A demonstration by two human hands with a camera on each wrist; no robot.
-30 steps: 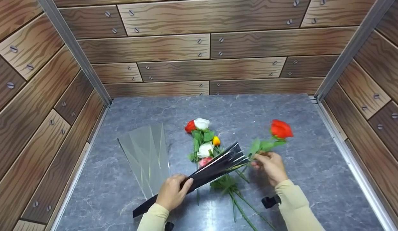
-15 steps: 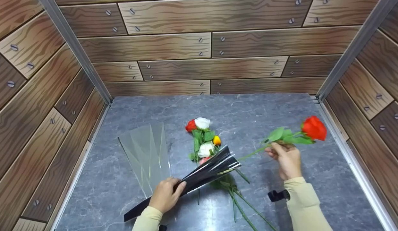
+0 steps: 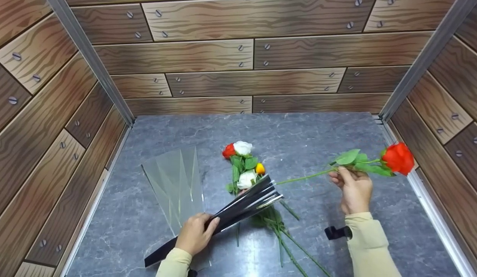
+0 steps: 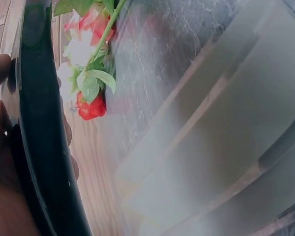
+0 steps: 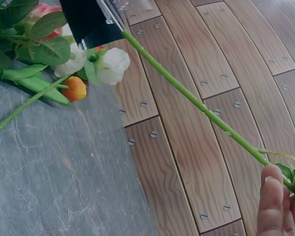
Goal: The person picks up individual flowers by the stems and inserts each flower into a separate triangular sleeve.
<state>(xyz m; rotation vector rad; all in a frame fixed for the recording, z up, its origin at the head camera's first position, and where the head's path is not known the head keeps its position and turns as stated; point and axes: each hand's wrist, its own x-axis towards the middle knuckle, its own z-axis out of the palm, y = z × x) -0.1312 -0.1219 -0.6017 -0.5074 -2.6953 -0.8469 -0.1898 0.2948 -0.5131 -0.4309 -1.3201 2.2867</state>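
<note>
My left hand (image 3: pixel 196 234) grips a long black wrapping sleeve (image 3: pixel 242 206), its wider end pointing up and right. In the left wrist view the dark sleeve (image 4: pixel 44 113) runs along the palm. On the right, my right hand (image 3: pixel 353 188) pinches the stem of a red rose (image 3: pixel 398 158) just below its leaves. The green stem (image 5: pixel 201 105) stretches from these fingers to the sleeve's wide end, where its tip meets the opening. Beneath and behind the sleeve lie white roses (image 3: pixel 246 180), another red rose (image 3: pixel 228 151) and an orange-yellow tulip (image 3: pixel 260 168).
A clear, greyish wrapping sleeve (image 3: pixel 175 184) lies flat at the left. Several loose green stems (image 3: pixel 290 252) extend toward the near edge. Wood-patterned walls (image 3: pixel 253 57) enclose the grey marbled table (image 3: pixel 177 130) on the left, right and back.
My right hand has moved right with the red rose, and more of its stem has come out of the black sleeve. The left hand and sleeve have shifted slightly left.
</note>
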